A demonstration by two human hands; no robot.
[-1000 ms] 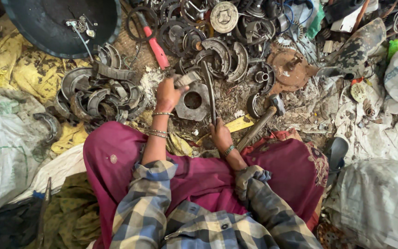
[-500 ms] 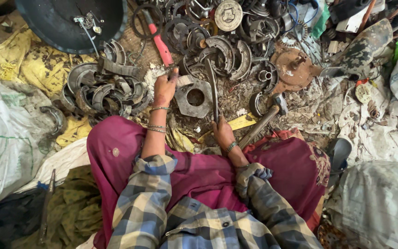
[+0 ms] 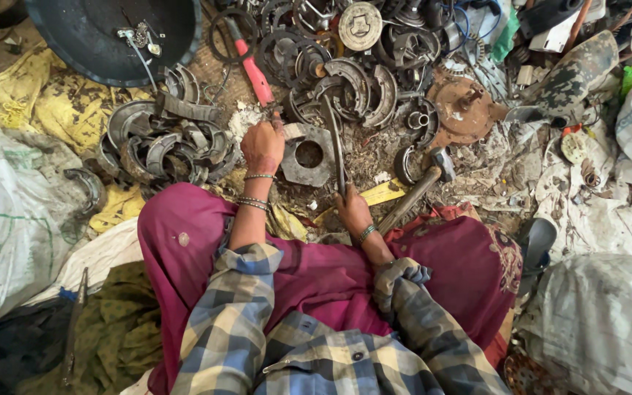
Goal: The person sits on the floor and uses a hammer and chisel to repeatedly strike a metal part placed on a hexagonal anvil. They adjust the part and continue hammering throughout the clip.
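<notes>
A square metal plate (image 3: 307, 155) with a round hole is lying on the littered ground before a seated person. The left hand (image 3: 261, 145) is gripping its upper-left corner, fingers clenched; the right hand (image 3: 351, 210) is grasping a long metal rod (image 3: 334, 139). A hammer (image 3: 417, 186) is resting just right, curved brake shoes (image 3: 162, 143) lying heaped left.

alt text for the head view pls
Seen from above, a seated person's right hand holds a long metal bar upright over a holed metal plate, the left hand steadying the plate, amid scrap metal parts.
</notes>
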